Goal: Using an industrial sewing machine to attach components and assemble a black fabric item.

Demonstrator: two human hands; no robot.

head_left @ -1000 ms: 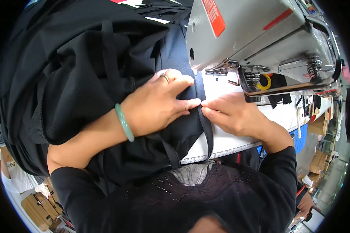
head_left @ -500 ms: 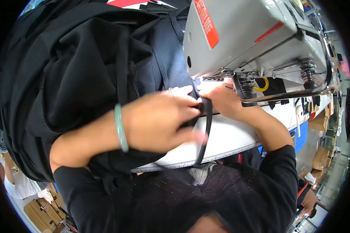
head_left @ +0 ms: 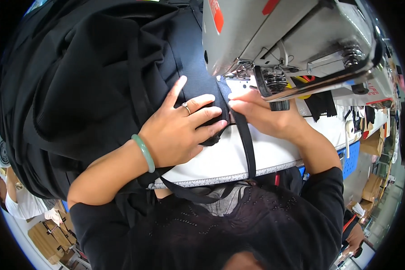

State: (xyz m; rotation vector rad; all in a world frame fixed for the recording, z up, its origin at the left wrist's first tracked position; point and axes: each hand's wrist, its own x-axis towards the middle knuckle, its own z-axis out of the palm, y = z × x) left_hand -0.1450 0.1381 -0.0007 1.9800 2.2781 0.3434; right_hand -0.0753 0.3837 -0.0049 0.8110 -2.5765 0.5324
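My left hand (head_left: 180, 123) lies flat with fingers spread on black fabric (head_left: 191, 63), left of the sewing machine's needle area. It wears a ring, and a green bangle (head_left: 143, 153) circles the wrist. Close to the presser foot, my right hand (head_left: 272, 114) pinches a narrow black tape (head_left: 245, 139) at the fabric's right edge; the tape looks like zipper tape. From there it runs toward me over the table edge and loops below. The grey sewing machine (head_left: 243, 31) overhangs my right fingers and partly hides them.
A large heap of black fabric (head_left: 90, 76) covers the left side. A ruler strip (head_left: 202, 182) lines the white table's (head_left: 211, 164) near edge. Yellow-handled scissors (head_left: 303, 96) and black fabric pieces (head_left: 321, 105) lie behind my right hand. A blue basket (head_left: 350, 157) is at right.
My left hand has moved back from beside the right hand and tape, and now rests spread on the fabric. The tape's hanging length has swung right. The view has shifted slightly.
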